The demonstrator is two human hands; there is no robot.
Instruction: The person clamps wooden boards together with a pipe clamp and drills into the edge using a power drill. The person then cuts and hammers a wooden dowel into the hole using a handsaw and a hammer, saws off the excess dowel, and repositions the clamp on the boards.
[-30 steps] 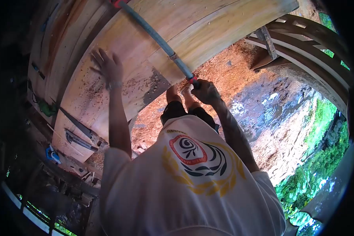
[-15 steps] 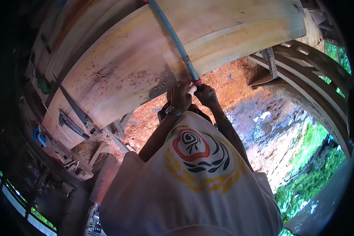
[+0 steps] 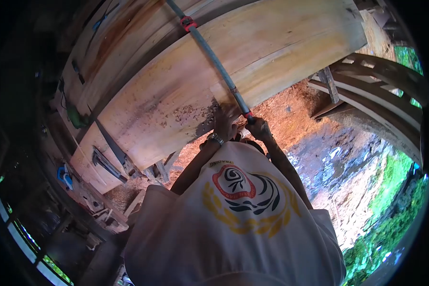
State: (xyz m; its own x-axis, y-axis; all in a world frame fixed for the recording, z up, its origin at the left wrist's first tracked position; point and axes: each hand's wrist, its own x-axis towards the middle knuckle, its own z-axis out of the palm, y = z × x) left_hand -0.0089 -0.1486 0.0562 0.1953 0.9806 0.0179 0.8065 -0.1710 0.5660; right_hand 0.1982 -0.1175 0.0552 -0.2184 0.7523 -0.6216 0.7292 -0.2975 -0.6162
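Note:
A long pipe clamp (image 3: 213, 59) with red fittings lies across a wide wooden panel (image 3: 281, 57). My right hand (image 3: 259, 129) is closed round the clamp's near end, just past the panel's front edge. Close beside it, my left hand (image 3: 225, 125), with a watch on the wrist, is at the panel edge left of the clamp. Its fingers are blurred and partly hidden, so their grip is unclear. Wood shavings (image 3: 190, 114) and a dark patch lie on the panel near my left hand.
A handsaw (image 3: 110, 143) and a dark, long-handled tool (image 3: 107, 163) rest at the panel's left end. Further left are a green tool (image 3: 75, 117) and a blue tool (image 3: 64, 177). Curved slatted woodwork (image 3: 381, 90) stands at right, above shaving-covered ground (image 3: 291, 105).
The view has shifted, so the panel and hands appear lower and the clamp's far red fitting shows more fully. My left hand's fingers have moved up over the panel edge; my right hand stays on the clamp.

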